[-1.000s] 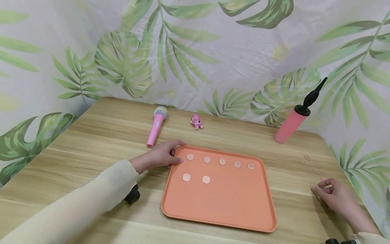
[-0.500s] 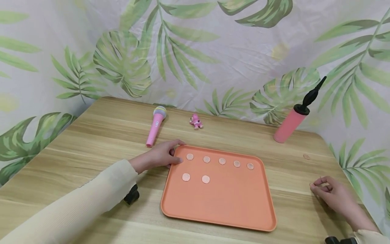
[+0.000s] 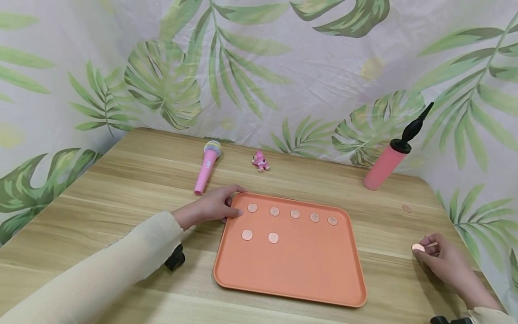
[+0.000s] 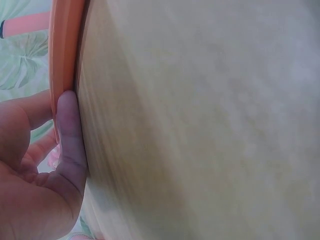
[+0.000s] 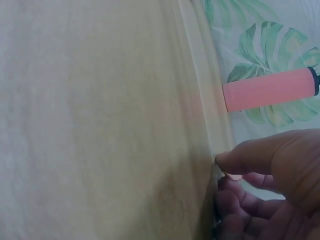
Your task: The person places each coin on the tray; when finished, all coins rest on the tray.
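My left hand [image 3: 212, 206] grips the far left corner of an orange tray [image 3: 307, 270], its thumb over the rim. The left wrist view shows the fingers [image 4: 70, 125] at both sides of the tray's rim [image 4: 65, 50]. On the tray lie several copper-coloured coins [image 3: 273, 237], a full row at the back and two in front of it. To the right of the tray, low over the table, my right hand [image 3: 445, 261] pinches a similar coin [image 3: 418, 247] between thumb and fingertips. Only a sliver of that coin [image 5: 233, 176] shows in the right wrist view.
Another coin [image 3: 406, 208] lies on the wooden table [image 3: 133, 180] near its right edge. Behind the tray are a pink toy microphone [image 3: 206, 171] and a small pink figurine [image 3: 261, 161]. A pink hand pump [image 3: 384, 166] stands at the back right, before a leaf-patterned cloth [image 3: 307, 90].
The coin in my right hand has turned so its bright face shows; before, only its edge showed at the fingertips. My left hand and the tray have stayed put.
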{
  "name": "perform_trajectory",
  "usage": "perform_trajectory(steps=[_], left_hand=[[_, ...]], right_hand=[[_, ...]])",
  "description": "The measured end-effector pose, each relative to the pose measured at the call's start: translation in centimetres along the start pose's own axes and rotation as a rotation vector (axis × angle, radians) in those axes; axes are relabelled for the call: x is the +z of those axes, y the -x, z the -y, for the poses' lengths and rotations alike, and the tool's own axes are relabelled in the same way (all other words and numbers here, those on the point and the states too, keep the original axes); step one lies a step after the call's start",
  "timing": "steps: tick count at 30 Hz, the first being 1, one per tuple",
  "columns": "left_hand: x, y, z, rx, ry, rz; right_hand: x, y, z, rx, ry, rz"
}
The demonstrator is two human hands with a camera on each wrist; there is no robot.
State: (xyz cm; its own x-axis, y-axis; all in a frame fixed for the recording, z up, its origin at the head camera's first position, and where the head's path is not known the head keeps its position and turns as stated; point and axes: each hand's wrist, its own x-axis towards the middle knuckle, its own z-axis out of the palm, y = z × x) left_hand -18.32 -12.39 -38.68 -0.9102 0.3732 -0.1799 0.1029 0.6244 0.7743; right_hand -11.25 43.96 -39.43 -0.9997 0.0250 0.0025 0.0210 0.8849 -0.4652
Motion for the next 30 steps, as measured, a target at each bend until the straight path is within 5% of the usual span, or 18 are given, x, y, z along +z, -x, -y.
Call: perform_trajectory(steps=[6, 14, 21, 25, 30], left_hand=[[-0.1, 0.0, 0.0, -0.001, 0.001, 0.0], [-0.2, 0.3, -0.1, 0.003, -0.012, -0.009], [-0.1, 0.4, -0.1, 0.02, -0.015, -0.012], [-0.1, 0.3, -0.1, 0.018, -0.003, -0.006], [-0.1, 0.2, -0.1, 0.029, 0.005, 0.003]], right_hand=[[-0.1, 0.2, 0.6, 0.043, -0.097, 0.057], [0.6, -0.1, 1.2, 0.038, -0.223, 0.024], [1.2, -0.9, 2.3, 0.027, -0.469, 0.078], [1.8, -1.4, 3.6, 0.01, -0.609, 0.098], [2.6, -1.9, 6.7, -0.03, -0.641, 0.15]])
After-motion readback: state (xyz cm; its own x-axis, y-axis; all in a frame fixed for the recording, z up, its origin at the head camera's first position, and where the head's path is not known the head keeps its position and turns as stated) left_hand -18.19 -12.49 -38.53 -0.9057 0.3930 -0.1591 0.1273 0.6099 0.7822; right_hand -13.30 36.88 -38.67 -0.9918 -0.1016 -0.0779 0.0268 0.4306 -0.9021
